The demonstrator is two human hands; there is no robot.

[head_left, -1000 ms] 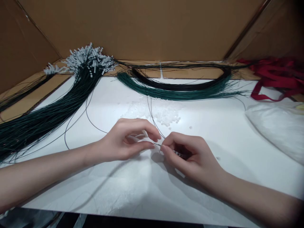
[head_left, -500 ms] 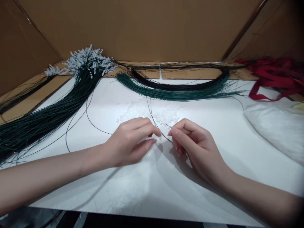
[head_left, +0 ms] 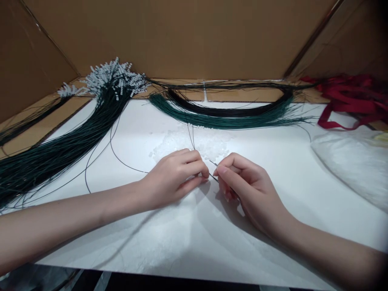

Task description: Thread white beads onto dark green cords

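Between the thumb and fingers of my right hand [head_left: 251, 188] thin dark wire [head_left: 214, 178] is pinched, with a short end [head_left: 213, 163] poking out above the fingertips. To its left, my left hand [head_left: 182, 173] has its thumb and fingers closed together right where the dark strands pass. Whatever lies between those fingertips is hidden. Small clear-white beads [head_left: 178, 141] are scattered on the white tabletop [head_left: 287, 194] just behind both hands. Two loose strands [head_left: 191, 135] run from the back over the beads and vanish behind my left hand.
A thick dark-green wire bundle [head_left: 72, 139] with white-beaded ends [head_left: 113, 76] lies at left. Black and green wires [head_left: 230, 121] curve along the back. Red ribbon [head_left: 348, 101] and a clear plastic bag [head_left: 354, 165] are at right. Cardboard walls [head_left: 188, 36] enclose the back.
My left hand has shifted slightly right, and its thumb and fingers have closed together over the strands. My right hand stays almost in place, still pinching the wire.
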